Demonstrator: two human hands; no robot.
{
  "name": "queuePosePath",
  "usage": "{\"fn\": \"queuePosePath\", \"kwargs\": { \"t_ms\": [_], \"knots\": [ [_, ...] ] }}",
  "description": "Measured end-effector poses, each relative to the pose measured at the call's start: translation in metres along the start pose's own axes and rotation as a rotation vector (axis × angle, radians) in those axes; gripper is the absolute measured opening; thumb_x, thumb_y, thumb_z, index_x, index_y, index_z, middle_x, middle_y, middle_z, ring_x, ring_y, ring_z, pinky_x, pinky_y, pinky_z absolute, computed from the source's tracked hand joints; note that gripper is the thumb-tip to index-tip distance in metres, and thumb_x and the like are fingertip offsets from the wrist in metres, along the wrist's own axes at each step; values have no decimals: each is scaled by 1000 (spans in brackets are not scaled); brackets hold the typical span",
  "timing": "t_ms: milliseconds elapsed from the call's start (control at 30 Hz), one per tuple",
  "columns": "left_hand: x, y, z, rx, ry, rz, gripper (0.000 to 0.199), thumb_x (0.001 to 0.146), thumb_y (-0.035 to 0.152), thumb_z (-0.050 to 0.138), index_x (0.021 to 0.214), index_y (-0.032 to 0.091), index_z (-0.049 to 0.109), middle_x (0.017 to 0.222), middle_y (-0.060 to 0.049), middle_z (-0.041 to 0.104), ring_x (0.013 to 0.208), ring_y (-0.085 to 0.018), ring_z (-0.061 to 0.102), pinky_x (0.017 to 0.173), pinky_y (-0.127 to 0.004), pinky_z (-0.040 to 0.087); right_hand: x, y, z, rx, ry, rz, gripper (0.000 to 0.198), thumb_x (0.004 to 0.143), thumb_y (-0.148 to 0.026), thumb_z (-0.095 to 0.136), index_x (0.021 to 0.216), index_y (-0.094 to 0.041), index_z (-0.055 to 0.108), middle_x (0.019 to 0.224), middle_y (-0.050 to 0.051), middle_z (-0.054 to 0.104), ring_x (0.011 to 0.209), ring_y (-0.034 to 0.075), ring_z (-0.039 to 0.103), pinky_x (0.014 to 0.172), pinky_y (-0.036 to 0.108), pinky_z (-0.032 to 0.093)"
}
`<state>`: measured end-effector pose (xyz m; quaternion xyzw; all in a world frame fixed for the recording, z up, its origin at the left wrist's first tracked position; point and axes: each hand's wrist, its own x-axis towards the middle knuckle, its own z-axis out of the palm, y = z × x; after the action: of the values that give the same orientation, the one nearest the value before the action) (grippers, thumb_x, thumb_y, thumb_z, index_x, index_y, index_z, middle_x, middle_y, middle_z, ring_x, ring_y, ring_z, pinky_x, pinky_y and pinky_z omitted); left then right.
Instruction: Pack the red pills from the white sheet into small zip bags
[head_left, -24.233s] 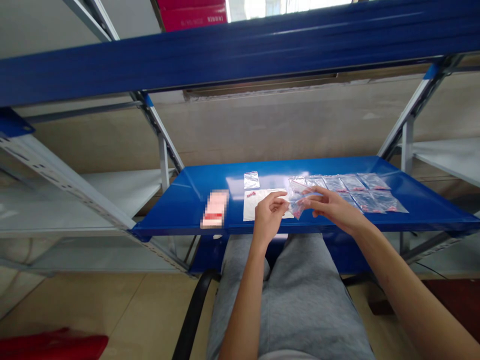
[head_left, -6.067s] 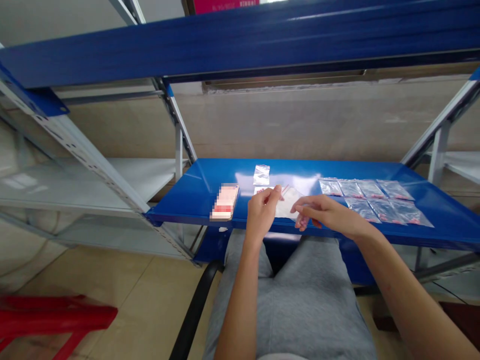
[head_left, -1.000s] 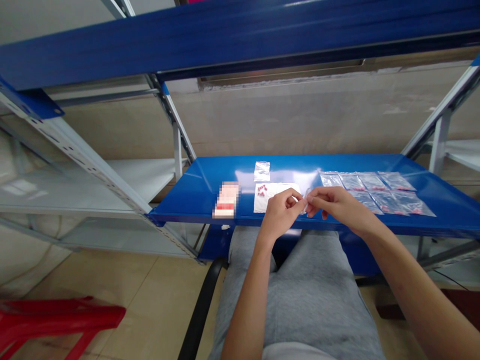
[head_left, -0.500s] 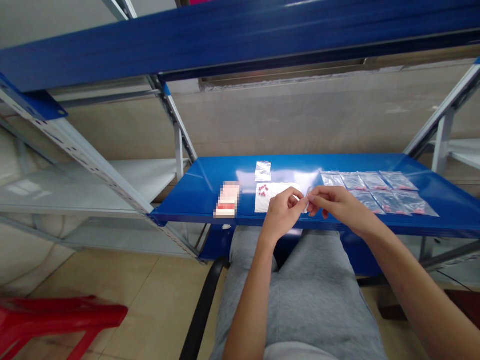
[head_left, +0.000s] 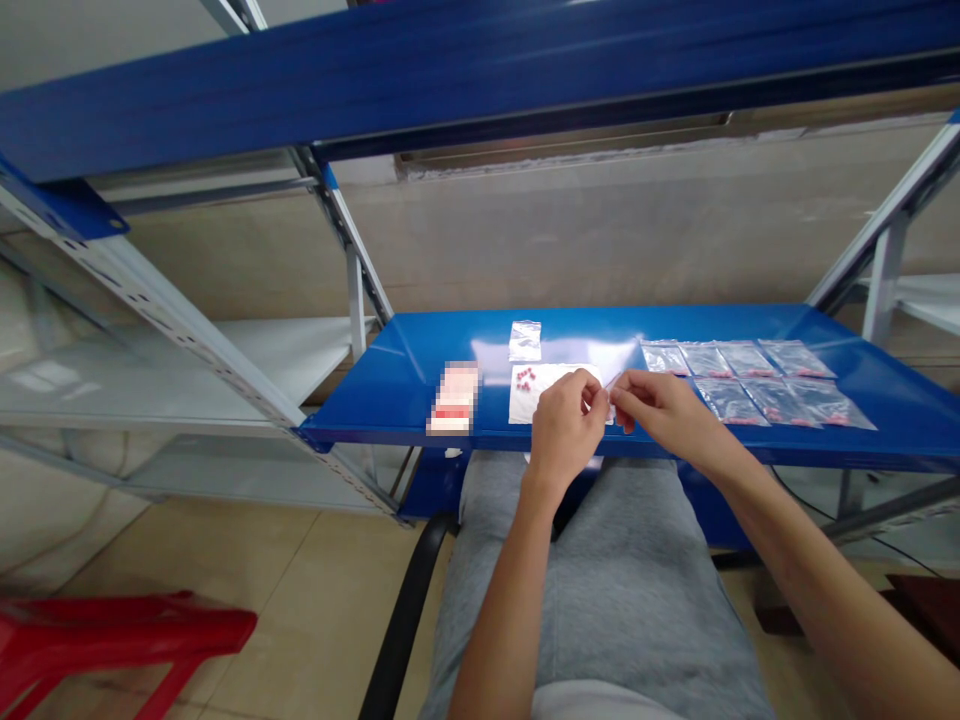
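Note:
Over the right part of a white cloth, my left hand and my right hand meet, fingertips pinched close together. Between them is a pale, translucent bit of what looks like a small clear plastic bag, mostly hidden by the fingers. Several small red pieces lie on the cloth's left side. Right of my hands, flat clear zip bags with red pieces inside lie in two rows. Behind the cloth lies another clear zip bag, with no red visible in it.
The work surface is a blue shelf, with a blue beam crossing above it. A blurred-out pinkish item lies at the left. Metal uprights flank the shelf. A red stool stands on the floor at lower left.
My left hand has turned slightly, its thumb now closer to its fingers. Both hands stay together over the cloth's right side. The bags and red pieces have not moved.

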<state>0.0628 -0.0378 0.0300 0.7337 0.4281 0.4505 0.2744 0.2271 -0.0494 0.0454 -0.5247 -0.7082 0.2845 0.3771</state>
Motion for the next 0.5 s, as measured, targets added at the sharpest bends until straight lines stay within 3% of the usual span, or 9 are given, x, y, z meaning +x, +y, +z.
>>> {"fn": "queuePosePath", "kwargs": {
  "t_ms": [167, 500],
  "knots": [
    [-2, 6, 2, 167, -28, 9, 17, 97, 20, 56, 80, 21, 56, 87, -2, 67, 82, -17, 61, 75, -30, 43, 1, 6, 2, -130, 42, 15, 24, 88, -33, 51, 67, -22, 56, 56, 0, 62, 53, 15, 55, 56, 29, 38],
    [-7, 20, 5, 459, -54, -45, 16, 104, 24, 49, 92, 22, 60, 102, -5, 71, 94, -20, 64, 65, -29, 39, 4, 0, 10, -305, 186, 19, 21, 78, -25, 50, 57, -23, 46, 52, -1, 54, 51, 13, 45, 54, 28, 27]
  ]
}}
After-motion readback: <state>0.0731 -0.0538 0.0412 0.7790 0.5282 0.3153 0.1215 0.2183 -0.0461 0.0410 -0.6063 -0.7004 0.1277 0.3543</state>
